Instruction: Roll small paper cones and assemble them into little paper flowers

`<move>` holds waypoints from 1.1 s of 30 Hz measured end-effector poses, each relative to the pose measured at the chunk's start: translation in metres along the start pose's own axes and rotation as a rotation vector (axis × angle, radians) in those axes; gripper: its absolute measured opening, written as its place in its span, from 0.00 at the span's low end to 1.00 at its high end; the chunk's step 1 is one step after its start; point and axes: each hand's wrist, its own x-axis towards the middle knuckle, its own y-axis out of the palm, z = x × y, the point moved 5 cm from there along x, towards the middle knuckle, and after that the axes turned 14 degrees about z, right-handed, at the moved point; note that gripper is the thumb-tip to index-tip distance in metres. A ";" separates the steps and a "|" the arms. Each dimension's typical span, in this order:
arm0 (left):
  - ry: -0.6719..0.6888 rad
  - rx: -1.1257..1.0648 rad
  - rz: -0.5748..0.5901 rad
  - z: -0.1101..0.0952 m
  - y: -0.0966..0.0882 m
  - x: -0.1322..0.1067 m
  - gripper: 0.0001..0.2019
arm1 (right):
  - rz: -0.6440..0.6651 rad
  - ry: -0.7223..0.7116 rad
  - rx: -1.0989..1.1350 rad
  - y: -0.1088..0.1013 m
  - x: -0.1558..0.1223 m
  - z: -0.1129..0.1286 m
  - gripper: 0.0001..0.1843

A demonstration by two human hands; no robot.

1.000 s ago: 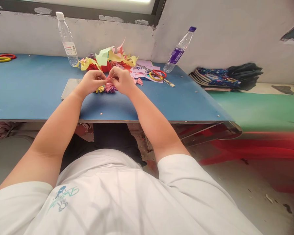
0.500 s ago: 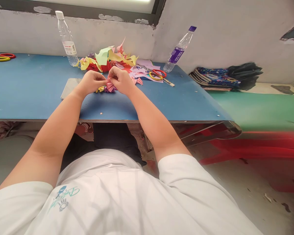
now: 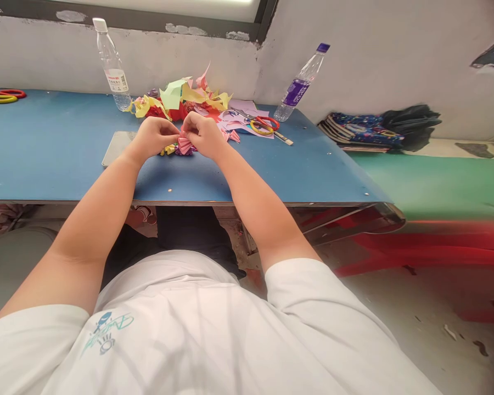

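My left hand and my right hand meet above the blue table, fingertips pinched close together. Between them is a pleated piece of pink paper, fanned out below the right fingers. The right hand grips it; the left thumb and finger press at its upper left edge, where the exact contact is too small to make out. Under the hands lie small yellow paper pieces and purple paper pieces, partly covered. More folded pink paper shows just right of my right hand.
Behind the hands is a heap of crumpled coloured paper. Scissors lie on purple sheets at right. Two bottles, one white-capped and one purple-capped, stand by the wall. A flat pale device sits left; other scissors lie far left.
Hands and arms stay almost in place. The pink pleated paper has shifted very slightly between the fingers.
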 end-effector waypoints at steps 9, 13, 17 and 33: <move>0.098 -0.050 -0.034 -0.001 -0.001 -0.001 0.05 | 0.000 0.086 0.102 -0.004 0.006 -0.011 0.28; 0.119 -0.013 -0.050 -0.002 -0.001 0.000 0.03 | 0.001 0.080 0.155 -0.006 0.005 -0.013 0.32; 0.116 -0.026 -0.033 -0.001 -0.001 0.001 0.04 | 0.003 0.085 0.188 -0.006 0.003 -0.011 0.30; 0.108 0.113 -0.009 -0.005 0.002 0.000 0.06 | 0.032 0.156 0.136 -0.012 -0.006 0.007 0.31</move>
